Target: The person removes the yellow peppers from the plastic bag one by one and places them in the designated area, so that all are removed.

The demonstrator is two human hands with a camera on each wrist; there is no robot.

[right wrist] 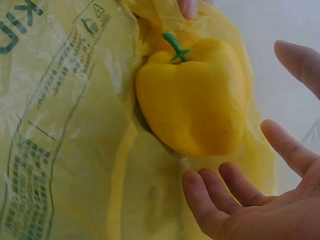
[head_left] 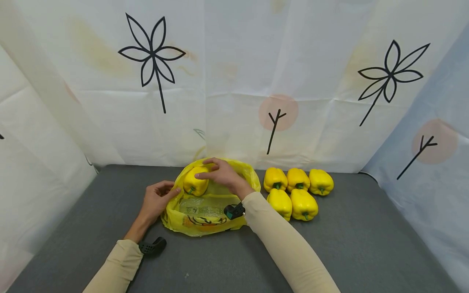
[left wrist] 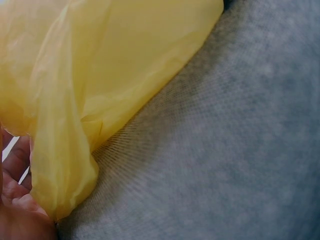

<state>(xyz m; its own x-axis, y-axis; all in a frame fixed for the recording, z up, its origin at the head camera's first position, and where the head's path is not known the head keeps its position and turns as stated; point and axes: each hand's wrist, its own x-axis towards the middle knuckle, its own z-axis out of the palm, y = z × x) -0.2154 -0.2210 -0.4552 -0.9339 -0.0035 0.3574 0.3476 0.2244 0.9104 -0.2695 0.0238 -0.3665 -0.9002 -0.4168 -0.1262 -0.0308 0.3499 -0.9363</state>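
Note:
A yellow plastic bag (head_left: pixel 212 230) lies spread with its mouth facing up. One yellow bell pepper (head_left: pixel 195 182) with a green stem sits inside, at the bag's left end. My left hand (head_left: pixel 155 202) pinches the bag's left rim, thumb over the edge and fingers on the outer side. In the left wrist view the bag's folded film (left wrist: pixel 65 165) hangs beside that hand's fingers. Over the bag's mouth, my right hand (head_left: pixel 225 178) holds nothing. Its fingers are spread near the pepper (right wrist: pixel 195 97), apart from it in the right wrist view.
Right of the bag, several yellow bell peppers (head_left: pixel 303 204) stand in two rows on the grey table (head_left: pixel 366 244). A white cloth (head_left: pixel 234 81) printed with plants hangs behind the table and along its sides.

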